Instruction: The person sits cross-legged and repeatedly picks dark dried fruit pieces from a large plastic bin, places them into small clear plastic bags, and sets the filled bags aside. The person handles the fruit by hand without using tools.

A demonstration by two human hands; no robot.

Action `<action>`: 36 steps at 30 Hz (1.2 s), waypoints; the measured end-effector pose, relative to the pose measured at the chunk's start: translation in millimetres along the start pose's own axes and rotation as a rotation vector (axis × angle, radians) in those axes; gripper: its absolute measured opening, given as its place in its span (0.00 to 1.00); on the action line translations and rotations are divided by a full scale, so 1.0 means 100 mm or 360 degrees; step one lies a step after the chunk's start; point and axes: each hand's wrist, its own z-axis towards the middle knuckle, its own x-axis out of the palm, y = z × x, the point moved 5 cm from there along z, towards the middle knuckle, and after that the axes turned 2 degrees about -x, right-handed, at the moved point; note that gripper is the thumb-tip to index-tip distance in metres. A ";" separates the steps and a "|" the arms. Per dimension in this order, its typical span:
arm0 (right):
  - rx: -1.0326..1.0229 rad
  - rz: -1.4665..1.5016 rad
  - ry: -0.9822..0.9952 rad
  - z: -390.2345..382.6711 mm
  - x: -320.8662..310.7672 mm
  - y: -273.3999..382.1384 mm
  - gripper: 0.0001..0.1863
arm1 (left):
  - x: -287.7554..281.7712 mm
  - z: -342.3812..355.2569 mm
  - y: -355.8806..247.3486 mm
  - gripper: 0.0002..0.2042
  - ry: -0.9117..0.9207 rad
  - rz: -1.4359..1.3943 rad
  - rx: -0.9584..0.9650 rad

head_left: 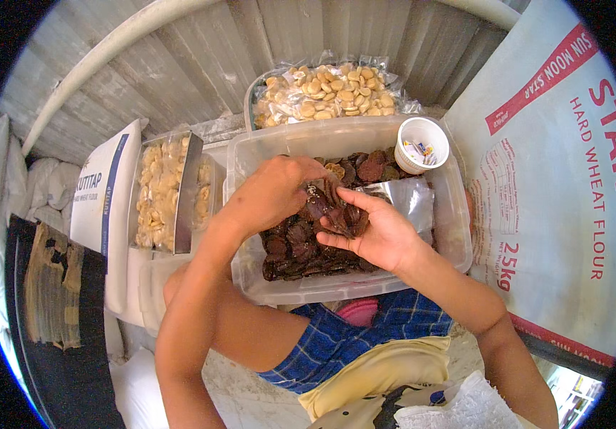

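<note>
Above a translucent plastic tub (240,268) I hold a small clear plastic bag of dark brown round cookies (333,211). My right hand (387,232) cradles it from the right, thumb on top and fingers beneath. At the bag's upper left, my left hand (283,191) is closed with bent fingers gripping near its mouth; the fingertips are partly hidden. Many loose dark brown cookies (297,250) fill the tub below both hands. Shiny clear plastic bags (408,204) lie over the cookies on the right, beside my right wrist.
A white cup (422,146) with small packets sits at the tub's far right corner. Behind stands a container of bagged pale round cookies (336,89); another box of pale cookies (159,193) is left. Flour sacks (544,193) flank the right, and corrugated metal wall (336,32) rises behind.
</note>
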 end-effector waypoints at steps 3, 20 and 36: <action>0.0017 0.0084 -0.0102 0.00 -0.05 -0.04 0.12 | 0.02 0.02 0.00 0.25 0.0085 -0.0041 0.0004; -0.0145 0.0479 0.0101 -0.17 0.03 0.11 0.11 | 0.04 0.08 -0.03 0.27 0.0077 -0.0375 -0.0209; -0.0219 0.0195 0.0333 -0.25 0.09 0.16 0.13 | 0.07 0.09 -0.02 0.29 -0.0001 -0.0363 -0.0106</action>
